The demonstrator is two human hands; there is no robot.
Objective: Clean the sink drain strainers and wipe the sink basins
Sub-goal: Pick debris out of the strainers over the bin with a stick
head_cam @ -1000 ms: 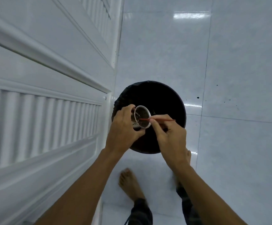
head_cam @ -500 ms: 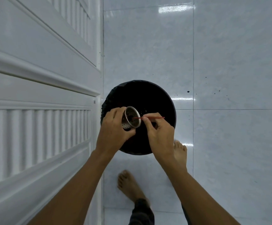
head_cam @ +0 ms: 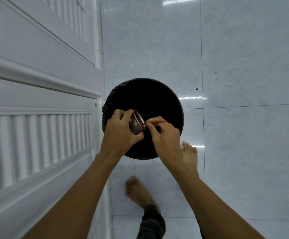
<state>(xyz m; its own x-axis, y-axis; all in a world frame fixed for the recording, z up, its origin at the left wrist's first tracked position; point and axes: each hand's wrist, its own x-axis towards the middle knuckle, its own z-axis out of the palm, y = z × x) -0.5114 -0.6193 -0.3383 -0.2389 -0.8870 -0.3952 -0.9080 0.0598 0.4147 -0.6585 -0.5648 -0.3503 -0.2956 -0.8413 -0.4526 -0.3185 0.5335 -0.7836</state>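
My left hand (head_cam: 121, 133) grips a small perforated metal drain strainer (head_cam: 136, 125), tipped on its side with its mouth facing right over a black bin (head_cam: 164, 100). My right hand (head_cam: 162, 137) pinches a thin red stick (head_cam: 155, 122), whose left tip reaches into the strainer's mouth. Both hands hover above the bin's open top. The inside of the strainer is mostly hidden by its tilt and my fingers.
The round black bin, lined with a dark bag, stands on a glossy pale tiled floor (head_cam: 243, 152) against a white panelled door (head_cam: 36, 100) on the left. My bare feet (head_cam: 140, 192) stand just behind the bin. Dark specks dot the tiles to the right.
The strainer has tipped further onto its side, its mouth turning from facing me to facing right. The view has shifted, and my right foot has come forward beside the bin.
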